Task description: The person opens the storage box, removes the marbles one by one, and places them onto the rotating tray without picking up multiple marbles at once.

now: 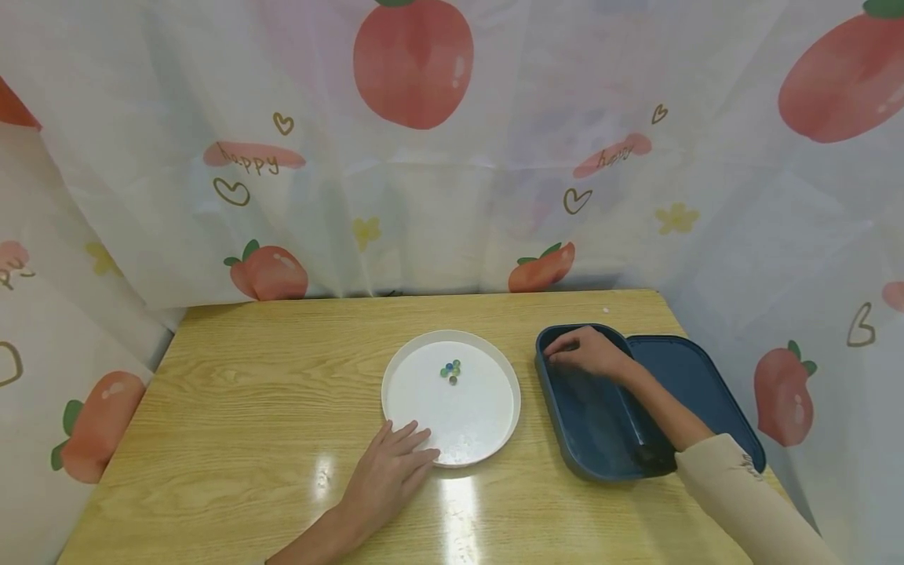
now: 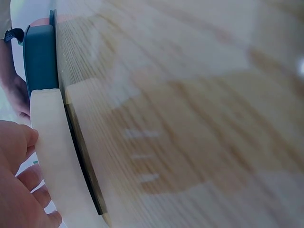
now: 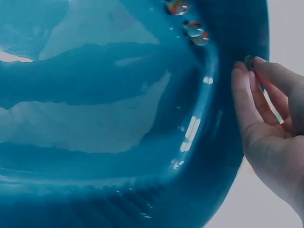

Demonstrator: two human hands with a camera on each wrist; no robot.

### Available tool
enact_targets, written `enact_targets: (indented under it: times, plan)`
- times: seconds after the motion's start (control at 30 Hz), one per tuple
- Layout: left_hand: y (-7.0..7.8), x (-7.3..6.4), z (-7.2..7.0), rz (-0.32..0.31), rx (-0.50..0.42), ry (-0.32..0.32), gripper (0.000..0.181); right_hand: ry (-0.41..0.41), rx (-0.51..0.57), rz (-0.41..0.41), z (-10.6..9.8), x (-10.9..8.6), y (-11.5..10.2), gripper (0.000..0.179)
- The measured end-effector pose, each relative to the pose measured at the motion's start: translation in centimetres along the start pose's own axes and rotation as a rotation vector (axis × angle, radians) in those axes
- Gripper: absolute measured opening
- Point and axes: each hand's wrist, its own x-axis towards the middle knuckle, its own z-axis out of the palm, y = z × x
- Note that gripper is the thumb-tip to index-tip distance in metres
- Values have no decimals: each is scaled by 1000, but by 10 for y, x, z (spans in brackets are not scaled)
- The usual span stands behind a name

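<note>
Above the far left corner of a dark blue bin, my right hand pinches a small greenish marble between thumb and fingertips, close to the bin's wall. A few clear marbles with orange swirls lie on the bin floor in the right wrist view. My left hand rests its spread fingers on the near-left rim of a round white tray. In the left wrist view its fingertips touch the tray's pale side wall. Several small marbles sit clustered toward the tray's far half.
To the bin's right lies a flat blue lid, partly behind the right forearm. Everything stands on a wood-grain table. A white curtain printed with peaches hangs along the back and sides. A tiny pale speck is near the back edge.
</note>
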Motion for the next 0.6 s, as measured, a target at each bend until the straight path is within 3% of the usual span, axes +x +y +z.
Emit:
enact_targets:
  times: [0.33, 0.6]
  plan:
    - [1, 1, -1, -3, 1, 0, 15, 42, 148, 40, -11, -7, -17, 32]
    - [1, 1, -2, 9, -1, 9, 15, 54, 143, -40, -4, -4, -45, 30]
